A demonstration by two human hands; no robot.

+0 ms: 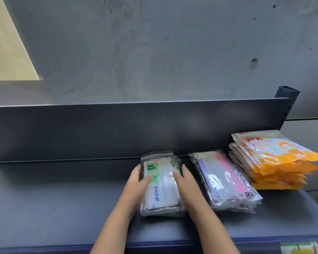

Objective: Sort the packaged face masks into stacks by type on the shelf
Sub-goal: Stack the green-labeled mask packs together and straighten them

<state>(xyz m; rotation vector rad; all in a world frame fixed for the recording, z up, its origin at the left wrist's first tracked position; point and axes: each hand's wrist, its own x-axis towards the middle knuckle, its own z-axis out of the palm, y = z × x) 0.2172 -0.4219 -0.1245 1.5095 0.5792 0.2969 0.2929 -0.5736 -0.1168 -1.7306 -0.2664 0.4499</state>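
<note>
Three stacks of packaged masks lie on the dark shelf (53, 198). The left stack (162, 191) is clear bags with a green "FACE MASK" label and white-blue masks. My left hand (140, 180) grips its left edge with the thumb on top. My right hand (184, 180) presses its right edge, thumb on the pack. To the right lies a stack of clear bags with pink, white and purple masks (226, 180). At the far right sits a taller pile of orange printed pouches (275, 162).
A dark metal back panel (117, 129) runs behind the stacks, with an upright post (286, 92) at its right end. A grey concrete wall rises behind. A label strip (299, 247) sits on the shelf's front edge at lower right.
</note>
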